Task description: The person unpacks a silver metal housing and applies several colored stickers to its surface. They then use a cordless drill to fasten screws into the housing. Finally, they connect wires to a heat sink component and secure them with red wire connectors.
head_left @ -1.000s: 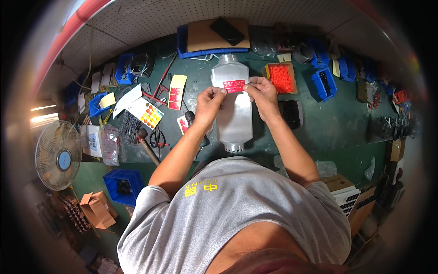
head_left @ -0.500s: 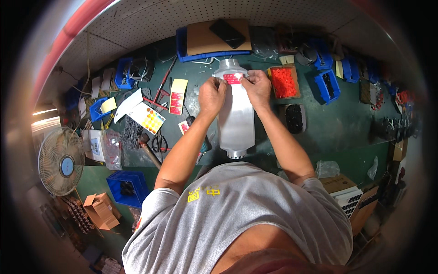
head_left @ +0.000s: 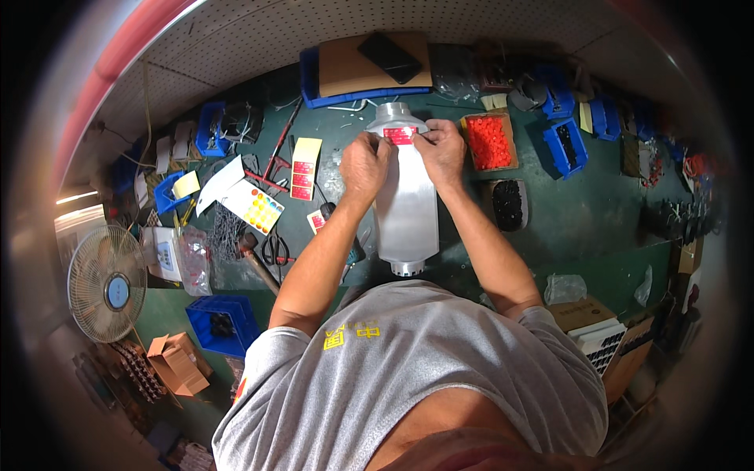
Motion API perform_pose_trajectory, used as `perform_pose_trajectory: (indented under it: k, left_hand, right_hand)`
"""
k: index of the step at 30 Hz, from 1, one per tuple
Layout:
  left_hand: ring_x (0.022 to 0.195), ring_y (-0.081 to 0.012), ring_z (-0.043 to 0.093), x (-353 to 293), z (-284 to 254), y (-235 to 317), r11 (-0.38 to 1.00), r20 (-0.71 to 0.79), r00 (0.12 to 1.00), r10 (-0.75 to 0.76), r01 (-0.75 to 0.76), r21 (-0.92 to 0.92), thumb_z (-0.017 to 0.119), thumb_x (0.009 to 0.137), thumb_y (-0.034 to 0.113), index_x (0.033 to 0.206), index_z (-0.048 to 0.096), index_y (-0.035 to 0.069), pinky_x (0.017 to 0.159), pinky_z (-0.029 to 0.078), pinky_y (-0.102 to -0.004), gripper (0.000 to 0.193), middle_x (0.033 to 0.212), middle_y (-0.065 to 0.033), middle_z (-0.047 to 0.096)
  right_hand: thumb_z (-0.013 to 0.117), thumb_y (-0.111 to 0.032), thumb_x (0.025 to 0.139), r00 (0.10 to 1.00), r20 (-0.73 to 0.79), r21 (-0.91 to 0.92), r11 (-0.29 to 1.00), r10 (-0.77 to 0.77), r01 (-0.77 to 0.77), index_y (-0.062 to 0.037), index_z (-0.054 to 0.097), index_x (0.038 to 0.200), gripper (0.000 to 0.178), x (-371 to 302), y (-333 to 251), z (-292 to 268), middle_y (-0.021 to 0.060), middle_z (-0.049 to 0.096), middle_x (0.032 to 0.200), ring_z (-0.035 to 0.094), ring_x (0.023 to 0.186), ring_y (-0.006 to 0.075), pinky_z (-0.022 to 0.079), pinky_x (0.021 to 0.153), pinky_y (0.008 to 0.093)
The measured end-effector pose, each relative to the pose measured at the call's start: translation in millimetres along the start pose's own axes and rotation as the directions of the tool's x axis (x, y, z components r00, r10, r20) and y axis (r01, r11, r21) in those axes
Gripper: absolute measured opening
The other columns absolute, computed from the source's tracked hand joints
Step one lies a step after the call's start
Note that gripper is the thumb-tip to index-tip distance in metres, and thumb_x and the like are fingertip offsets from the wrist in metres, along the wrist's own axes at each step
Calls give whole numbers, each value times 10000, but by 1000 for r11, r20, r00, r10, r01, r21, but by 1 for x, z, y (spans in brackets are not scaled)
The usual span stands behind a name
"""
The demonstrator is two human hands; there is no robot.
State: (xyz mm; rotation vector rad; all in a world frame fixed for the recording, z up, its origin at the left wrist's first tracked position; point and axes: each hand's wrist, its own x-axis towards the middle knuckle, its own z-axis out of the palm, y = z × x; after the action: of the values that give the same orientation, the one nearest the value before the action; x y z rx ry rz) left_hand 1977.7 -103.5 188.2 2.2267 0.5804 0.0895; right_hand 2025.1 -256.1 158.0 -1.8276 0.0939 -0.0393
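Note:
A silvery metal housing (head_left: 407,208) with a round neck at each end lies lengthwise on the green bench in front of me. Across its far part is a red label (head_left: 400,136) with pale print. My left hand (head_left: 364,166) pinches the label's left end between thumb and fingers. At the opposite end, the closed fingers of my right hand (head_left: 442,157) grip the label's right edge. Whether the label lies fully flat on the metal is hard to tell. Left of my left hand is a yellow backing sheet (head_left: 305,166) with several similar red labels.
A carton of small red parts (head_left: 490,141) and a tray of black parts (head_left: 509,204) stand to the right. Scissors (head_left: 275,249), a hammer (head_left: 258,259) and a sheet of round stickers (head_left: 255,206) lie left. A phone (head_left: 390,58) rests on cardboard at the back.
The view has shifted very slightly. Both hands stay at the two ends of the red label, and the metal housing lies in the same place.

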Motion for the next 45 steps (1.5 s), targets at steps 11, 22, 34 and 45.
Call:
perform_pose_trajectory:
  k: [11, 22, 34, 45]
  left_hand:
    - [780, -383, 712, 2, -2, 5, 1000, 11, 1000, 21, -21, 4, 721, 860, 305, 877, 718, -7, 738, 548, -468, 312, 802, -202, 724]
    - [782, -384, 718, 8, -2, 8, 999, 8, 1000, -4, 4, 32, 725, 845, 283, 865, 717, -13, 744, 553, -465, 297, 809, -209, 729]
    - [645, -308, 670, 7, 2, -6, 994, -64, 998, 26, -32, -105, 760, 838, 262, 763, 654, -19, 634, 514, -420, 310, 689, -171, 682]
    - [555, -116, 501, -117, -44, -142, 991, -86, 992, -94, 86, -99, 762, 877, 193, 743, 592, -17, 523, 419, -325, 302, 597, -68, 578]
  right_hand:
    - [813, -95, 773, 1000, 13, -30, 999, 26, -26, 42, 644, 1102, 394, 4, -2, -1, 135, 749, 833, 724, 765, 209, 566, 724, 329]
    - [808, -130, 757, 999, 32, -149, 988, 32, -27, 13, 647, 1107, 411, 7, -12, 1, 134, 755, 840, 741, 790, 275, 573, 757, 383]
    - [796, -121, 773, 1000, 18, -160, 987, -15, 17, 10, 649, 1063, 351, 8, -8, -8, 91, 695, 771, 688, 717, 224, 559, 714, 359]
    - [611, -38, 874, 741, 272, -272, 689, -614, 672, -75, 703, 1140, 284, -25, -43, -14, 90, 729, 1130, 634, 1115, 267, 399, 986, 427]
